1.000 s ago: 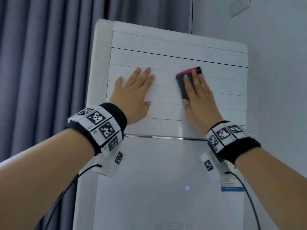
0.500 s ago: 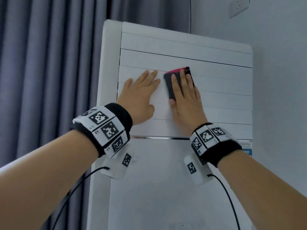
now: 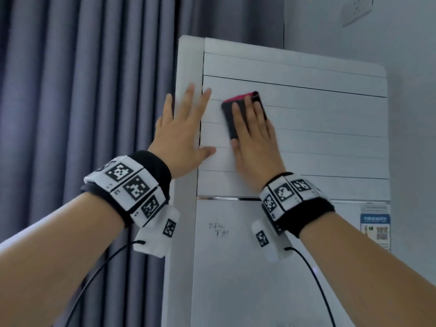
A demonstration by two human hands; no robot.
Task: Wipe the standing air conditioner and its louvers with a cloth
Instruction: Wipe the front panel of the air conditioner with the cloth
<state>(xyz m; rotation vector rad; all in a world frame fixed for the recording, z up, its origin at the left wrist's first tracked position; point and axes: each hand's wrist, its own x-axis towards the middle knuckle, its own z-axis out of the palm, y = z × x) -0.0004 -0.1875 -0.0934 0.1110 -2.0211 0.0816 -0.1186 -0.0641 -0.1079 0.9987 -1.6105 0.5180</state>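
Note:
A tall white standing air conditioner (image 3: 259,267) fills the middle of the view, with several horizontal louvers (image 3: 330,119) across its upper front. My right hand (image 3: 253,140) lies flat on a folded dark cloth with a pink edge (image 3: 230,112), pressing it against the left part of the louvers. My left hand (image 3: 181,135) rests flat with fingers spread on the unit's upper left edge, beside the cloth and not touching it. Most of the cloth is hidden under my right fingers.
Grey curtains (image 3: 82,102) hang to the left of the unit. A pale wall (image 3: 412,114) stands to the right, with a socket (image 3: 357,10) high up. A blue label (image 3: 375,227) sticks on the unit's right front. Cables hang from both wristbands.
My right hand has slid the cloth leftward along the louvers, from their middle to near the left side. My left hand has shifted left onto the unit's edge.

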